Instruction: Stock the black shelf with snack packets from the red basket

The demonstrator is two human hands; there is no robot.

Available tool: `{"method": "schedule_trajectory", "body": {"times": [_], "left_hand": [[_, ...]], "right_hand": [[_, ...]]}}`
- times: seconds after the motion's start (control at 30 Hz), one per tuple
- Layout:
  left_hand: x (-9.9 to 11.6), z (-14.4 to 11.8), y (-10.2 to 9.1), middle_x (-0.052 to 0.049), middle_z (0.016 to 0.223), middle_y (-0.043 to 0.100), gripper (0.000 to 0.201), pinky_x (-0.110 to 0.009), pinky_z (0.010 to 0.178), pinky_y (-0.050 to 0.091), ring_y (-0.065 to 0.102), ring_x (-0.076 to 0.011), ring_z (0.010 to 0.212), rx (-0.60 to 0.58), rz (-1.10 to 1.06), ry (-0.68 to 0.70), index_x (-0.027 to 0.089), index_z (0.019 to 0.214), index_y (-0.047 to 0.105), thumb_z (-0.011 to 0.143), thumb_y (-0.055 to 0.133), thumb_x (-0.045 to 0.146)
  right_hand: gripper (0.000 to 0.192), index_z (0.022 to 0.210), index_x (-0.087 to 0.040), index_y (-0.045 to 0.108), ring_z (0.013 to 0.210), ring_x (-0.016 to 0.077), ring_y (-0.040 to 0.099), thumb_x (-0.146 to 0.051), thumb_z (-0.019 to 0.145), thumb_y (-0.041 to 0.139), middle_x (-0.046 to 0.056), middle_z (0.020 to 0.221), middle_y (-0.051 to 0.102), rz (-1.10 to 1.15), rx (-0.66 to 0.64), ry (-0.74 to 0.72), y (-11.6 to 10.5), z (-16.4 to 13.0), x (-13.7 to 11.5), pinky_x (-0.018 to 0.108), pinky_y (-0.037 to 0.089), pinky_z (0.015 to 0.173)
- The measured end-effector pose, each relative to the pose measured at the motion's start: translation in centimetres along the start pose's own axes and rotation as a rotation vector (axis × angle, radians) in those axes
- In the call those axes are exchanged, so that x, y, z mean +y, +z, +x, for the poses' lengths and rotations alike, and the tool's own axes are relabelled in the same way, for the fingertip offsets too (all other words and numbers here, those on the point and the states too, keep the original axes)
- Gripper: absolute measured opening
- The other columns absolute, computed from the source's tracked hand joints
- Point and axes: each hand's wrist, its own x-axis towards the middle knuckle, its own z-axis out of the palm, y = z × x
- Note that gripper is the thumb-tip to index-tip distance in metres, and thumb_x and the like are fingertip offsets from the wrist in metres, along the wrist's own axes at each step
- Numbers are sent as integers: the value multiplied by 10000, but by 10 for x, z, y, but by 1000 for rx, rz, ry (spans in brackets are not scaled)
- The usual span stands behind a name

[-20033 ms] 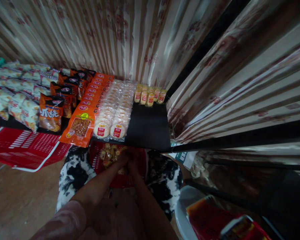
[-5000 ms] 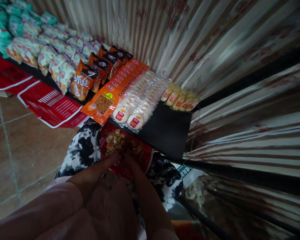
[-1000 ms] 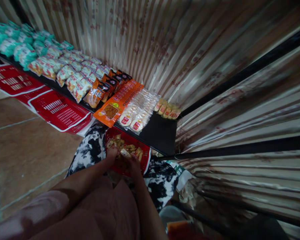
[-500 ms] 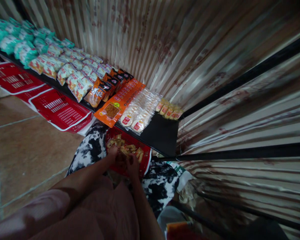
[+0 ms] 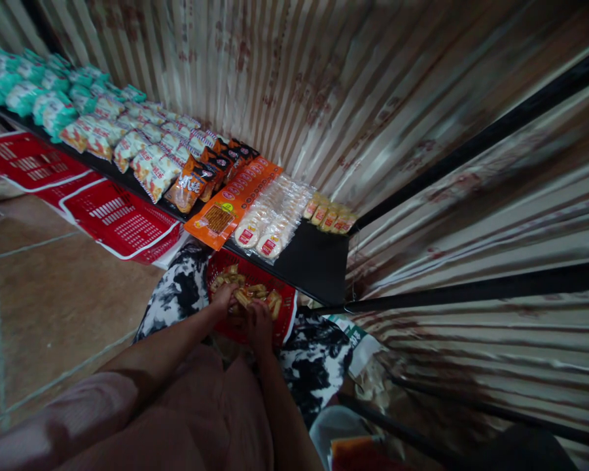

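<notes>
Red basket (image 5: 287,318) is wobbling on the lap; both hands (image 5: 224,297) (image 5: 259,320) are digging among small snack packets (image 5: 255,294), grip unclear — packets could spill.

Worn on the head, looking steeply forward and down. Close over both forearms and the red basket (image 5: 287,313) on the lap; farther off, the black shelf (image 5: 314,261) running up-left against the striped curtain (image 5: 294,85). Single view only.

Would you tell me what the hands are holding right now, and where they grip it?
It cannot be told: both the left hand and right hand rest among small yellow snack packets in the red basket.
</notes>
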Motion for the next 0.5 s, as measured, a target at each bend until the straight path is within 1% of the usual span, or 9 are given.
{"method": "schedule_trajectory", "body": {"times": [0.1,0.2,0.27,0.37,0.5], "left_hand": [[2,0,1,-24,800,651,194,-228,648,497,631,-131,718,-25,-115,-7,164,840,564,690,614,276],[5,-2,2,-14,752,645,163,-227,642,490,623,-132,696,-56,-181,-12,158,772,572,645,646,230],[7,-4,2,-8,721,635,151,-227,635,481,613,-131,679,-66,-207,-14,156,736,576,623,662,209],[10,-6,2,0,692,619,140,-229,639,469,600,-131,677,-66,-226,-16,157,707,577,615,673,197],[12,-10,2,10,687,610,160,-226,649,449,590,-134,710,-43,-231,-14,163,704,578,606,697,204]], "right_hand": [[238,967,-217,618,1117,204,496,-276,911,394,105,1138,557,-82,15,-78,1,-1,3,415,399,987],[251,979,-201,611,1112,208,506,-264,922,375,120,1154,550,-163,39,-167,2,-2,6,417,433,946],[254,974,-205,612,1109,204,511,-260,929,368,118,1161,553,-203,49,-193,2,-2,8,410,448,928],[257,984,-217,607,1140,201,500,-239,933,357,104,1168,570,-229,57,-237,3,-2,12,425,434,956],[281,1082,-220,577,1186,206,476,-215,928,342,94,1181,587,-218,72,-294,4,-1,17,452,409,987]]}}
